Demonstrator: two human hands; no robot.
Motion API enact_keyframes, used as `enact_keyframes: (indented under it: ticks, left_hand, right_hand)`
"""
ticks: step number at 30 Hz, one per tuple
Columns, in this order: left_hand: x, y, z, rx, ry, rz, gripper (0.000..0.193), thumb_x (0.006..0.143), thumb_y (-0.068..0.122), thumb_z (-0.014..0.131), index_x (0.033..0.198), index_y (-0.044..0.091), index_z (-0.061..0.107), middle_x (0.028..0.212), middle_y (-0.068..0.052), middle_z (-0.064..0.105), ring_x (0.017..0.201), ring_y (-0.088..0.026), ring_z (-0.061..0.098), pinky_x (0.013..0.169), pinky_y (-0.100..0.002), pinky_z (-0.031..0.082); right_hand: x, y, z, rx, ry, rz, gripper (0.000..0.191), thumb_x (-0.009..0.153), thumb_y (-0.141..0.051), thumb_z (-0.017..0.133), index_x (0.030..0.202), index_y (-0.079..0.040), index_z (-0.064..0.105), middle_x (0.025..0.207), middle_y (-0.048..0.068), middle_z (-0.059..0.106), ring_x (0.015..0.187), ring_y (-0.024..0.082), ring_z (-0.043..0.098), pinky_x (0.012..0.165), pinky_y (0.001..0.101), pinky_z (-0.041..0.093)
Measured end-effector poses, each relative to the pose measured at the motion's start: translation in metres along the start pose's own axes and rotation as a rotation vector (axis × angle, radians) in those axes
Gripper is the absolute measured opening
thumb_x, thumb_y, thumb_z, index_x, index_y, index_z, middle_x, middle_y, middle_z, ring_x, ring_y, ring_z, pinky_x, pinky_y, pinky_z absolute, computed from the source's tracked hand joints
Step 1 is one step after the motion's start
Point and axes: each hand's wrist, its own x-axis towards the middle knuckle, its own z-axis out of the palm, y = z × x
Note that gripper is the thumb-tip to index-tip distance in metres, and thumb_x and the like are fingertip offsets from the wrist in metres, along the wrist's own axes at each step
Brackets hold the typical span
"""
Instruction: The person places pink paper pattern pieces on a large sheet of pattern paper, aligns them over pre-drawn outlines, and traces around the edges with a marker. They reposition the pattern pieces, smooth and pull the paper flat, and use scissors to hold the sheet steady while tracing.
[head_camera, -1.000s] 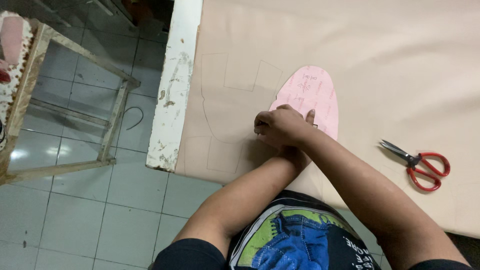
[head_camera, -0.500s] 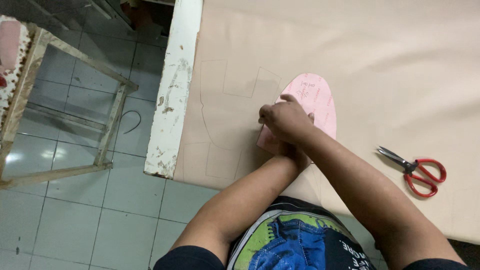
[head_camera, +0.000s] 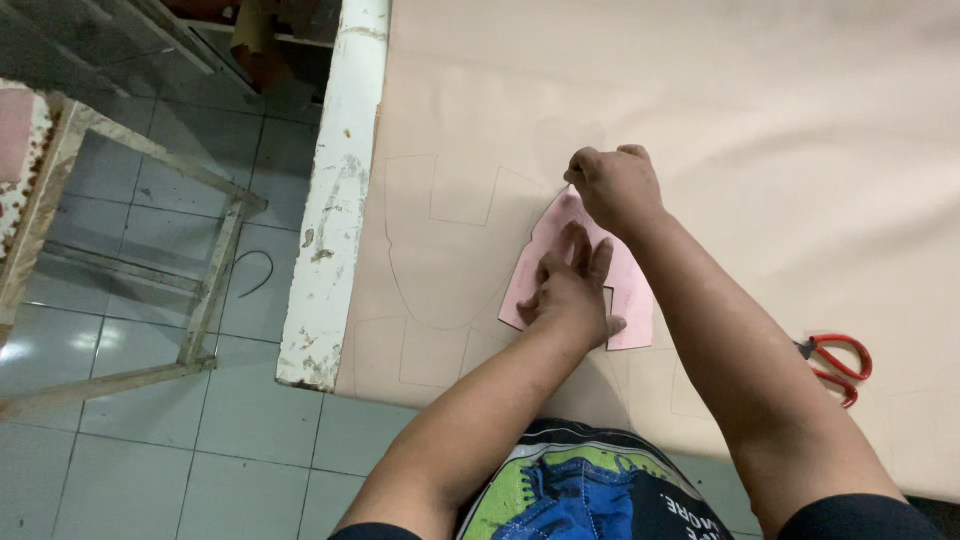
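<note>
A pink paper template (head_camera: 632, 292) lies on a large beige sheet (head_camera: 750, 120). My left hand (head_camera: 570, 290) presses flat on the template's middle with its fingers spread. At the template's upper tip my right hand (head_camera: 612, 185) rests with its fingers pinched together; whatever is in them is hidden. Thin traced outlines (head_camera: 440, 250) mark the sheet just left of the template.
Red-handled scissors (head_camera: 838, 365) lie on the sheet to the right of my right forearm. The table's chipped white edge (head_camera: 335, 200) runs down the left side. Beyond it are a tiled floor and a wooden frame (head_camera: 210, 290).
My hands were bunched together over the template's near end. Now they are apart: the right hand has gone up to the tip and the left lies flat on the middle.
</note>
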Motion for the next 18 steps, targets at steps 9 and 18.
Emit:
enact_keyframes:
  ticks: [9, 18]
  left_hand:
    - [-0.015, -0.001, -0.023, -0.495, -0.082, -0.136, 0.116, 0.084, 0.069, 0.066, 0.165, 0.027, -0.004, 0.170, -0.013, -0.014, 0.109, -0.041, 0.045, 0.071, -0.052, 0.063]
    - [-0.011, 0.010, -0.014, -0.571, -0.033, -0.138, 0.117, 0.081, 0.065, 0.074, 0.165, 0.029, 0.000, 0.170, -0.013, -0.012, 0.118, -0.042, 0.041, 0.071, -0.058, 0.062]
  right_hand:
    - [-0.035, 0.051, -0.012, 0.004, 0.058, 0.143, 0.019, 0.102, -0.026, 0.063, 0.099, -0.011, 0.074, 0.076, 0.008, 0.074, 0.076, 0.028, 0.067, 0.106, 0.0437, 0.041]
    - [-0.196, 0.050, -0.005, 0.153, 0.151, 0.238, 0.015, 0.096, -0.021, 0.070, 0.092, -0.008, 0.074, 0.076, 0.013, 0.070, 0.075, 0.034, 0.064, 0.084, 0.0439, 0.050]
